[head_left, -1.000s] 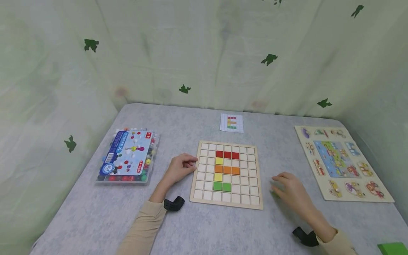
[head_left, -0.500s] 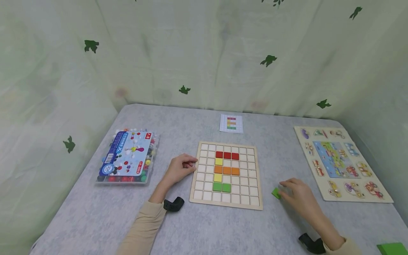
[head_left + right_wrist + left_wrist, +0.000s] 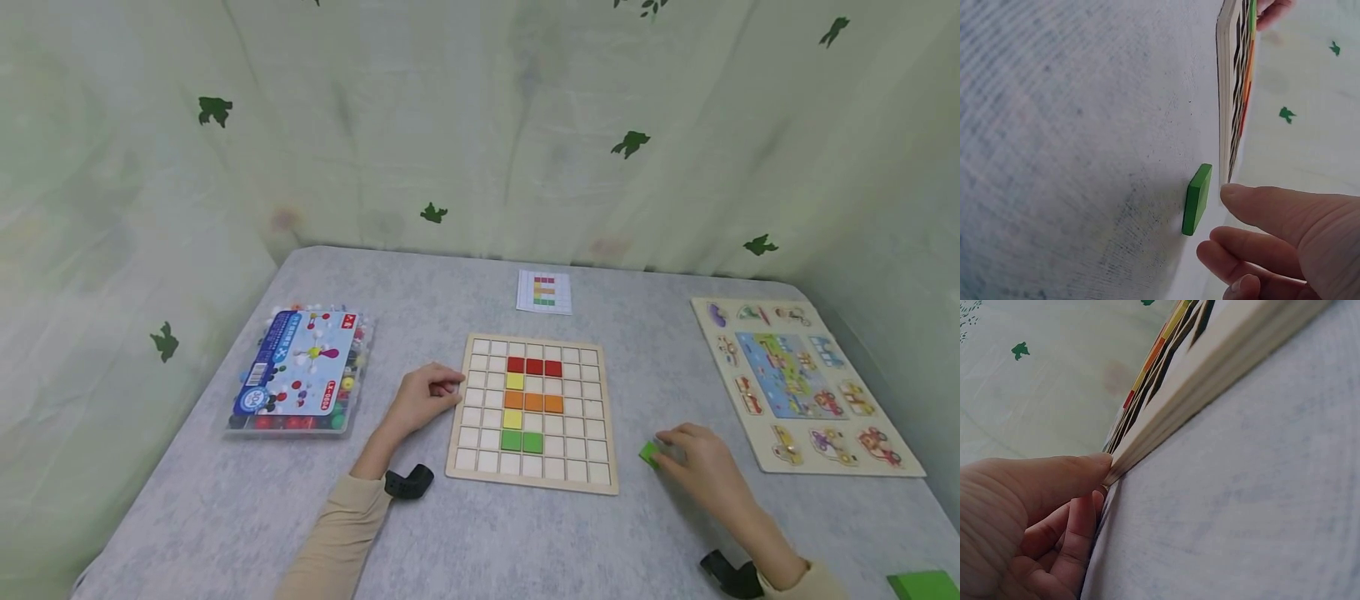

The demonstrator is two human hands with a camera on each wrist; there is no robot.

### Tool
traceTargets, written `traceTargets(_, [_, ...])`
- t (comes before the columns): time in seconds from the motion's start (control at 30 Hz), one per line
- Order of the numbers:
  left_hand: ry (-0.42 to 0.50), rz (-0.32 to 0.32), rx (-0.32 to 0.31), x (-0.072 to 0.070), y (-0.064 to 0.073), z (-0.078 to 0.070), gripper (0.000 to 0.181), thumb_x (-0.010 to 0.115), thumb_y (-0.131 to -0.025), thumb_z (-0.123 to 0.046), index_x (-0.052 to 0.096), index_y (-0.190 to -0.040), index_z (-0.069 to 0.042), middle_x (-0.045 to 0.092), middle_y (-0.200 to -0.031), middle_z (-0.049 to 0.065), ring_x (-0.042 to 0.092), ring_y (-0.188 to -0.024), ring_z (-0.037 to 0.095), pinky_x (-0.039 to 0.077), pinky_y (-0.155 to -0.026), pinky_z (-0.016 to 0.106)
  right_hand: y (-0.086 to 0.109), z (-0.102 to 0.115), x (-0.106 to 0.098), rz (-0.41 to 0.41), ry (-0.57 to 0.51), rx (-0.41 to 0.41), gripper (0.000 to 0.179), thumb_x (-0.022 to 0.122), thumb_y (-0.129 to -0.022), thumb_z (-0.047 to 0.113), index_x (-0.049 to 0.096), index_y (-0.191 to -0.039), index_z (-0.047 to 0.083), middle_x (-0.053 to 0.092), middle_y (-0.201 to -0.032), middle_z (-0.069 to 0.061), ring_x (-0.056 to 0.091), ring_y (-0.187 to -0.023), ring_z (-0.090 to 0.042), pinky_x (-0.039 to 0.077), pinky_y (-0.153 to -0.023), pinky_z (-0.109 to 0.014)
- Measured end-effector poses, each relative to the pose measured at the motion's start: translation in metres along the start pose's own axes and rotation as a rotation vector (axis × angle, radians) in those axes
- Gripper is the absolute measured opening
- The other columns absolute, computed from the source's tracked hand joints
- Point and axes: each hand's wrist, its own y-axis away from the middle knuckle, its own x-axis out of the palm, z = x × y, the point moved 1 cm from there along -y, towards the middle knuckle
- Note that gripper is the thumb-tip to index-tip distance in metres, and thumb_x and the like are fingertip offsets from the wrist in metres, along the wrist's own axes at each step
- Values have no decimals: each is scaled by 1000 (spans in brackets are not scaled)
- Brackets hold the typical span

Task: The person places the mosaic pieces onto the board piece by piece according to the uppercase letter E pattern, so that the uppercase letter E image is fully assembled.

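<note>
A wooden grid board (image 3: 459, 433) lies on the table with red, yellow, orange and green square tiles in some cells. At its left edge is my left hand (image 3: 425, 398); in the left wrist view the thumb (image 3: 1082, 472) meets the board's edge and the other fingers curl below it. One loose green tile (image 3: 649, 454) lies flat on the table to the right of the board. My right hand (image 3: 705, 467) is just beside this tile, fingers loosely bent. In the right wrist view a small gap shows between the thumb (image 3: 1260, 203) and the green tile (image 3: 1197, 200).
Behind the board lies a pattern card (image 3: 543, 292). A clear box (image 3: 300, 367) of coloured pieces stands at left. On the right is a wooden picture puzzle (image 3: 802, 383). A green object (image 3: 922, 585) sits at the lower right corner.
My right hand has moved rightward and toward me, uncovering the green tile that its fingers mostly hid. Over the last half second it has barely moved. My left hand stays at the board.
</note>
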Motion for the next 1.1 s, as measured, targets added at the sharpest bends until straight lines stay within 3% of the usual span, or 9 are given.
traceTargets(0.33, [-3, -2, -1, 0, 1, 2, 26, 70, -79, -4, 70, -105, -1, 66, -93, 13, 56, -76, 11, 48, -66, 17, -2, 6, 8, 66, 5, 15, 27, 82, -66, 15, 72, -88, 2, 64, -78, -4, 58, -71, -13, 50, -63, -30])
traceTargets(0.57, [-5, 2, -6, 1, 2, 2, 26, 70, -80, -4, 70, -106, -1, 66, -93, 13, 56, -76, 8, 48, -66, 16, -9, 17, 9, 44, 0, -6, 21, 80, -66, 9, 73, -85, 4, 64, -77, -3, 57, -71, -12, 49, -62, -29])
traceTargets(0.8, [-5, -7, 16, 0, 2, -2, 26, 71, -79, -3, 70, -105, 0, 66, -91, 14, 57, -75, 12, 48, -65, 18, -16, 32, 10, 31, 1, -64, 22, 81, -67, 9, 73, -88, 4, 63, -78, -1, 54, -71, -9, 47, -60, -25])
traceTargets(0.93, [13, -38, 77, 1, 1, 2, 25, 71, -77, -3, 70, -102, 0, 65, -88, 11, 57, -73, 9, 49, -63, 18, -19, 42, 13, 23, 0, -107, 24, 81, -68, 10, 74, -89, 4, 64, -81, -2, 56, -75, -10, 49, -63, -27])
traceTargets(1.1, [9, -16, 51, 1, 0, 1, 26, 71, -78, -3, 70, -104, 0, 65, -92, 13, 58, -76, 11, 49, -65, 17, -22, 59, 18, 38, -25, -149, 25, 80, -68, 9, 74, -92, 5, 64, -84, -1, 56, -78, -11, 50, -65, -26])
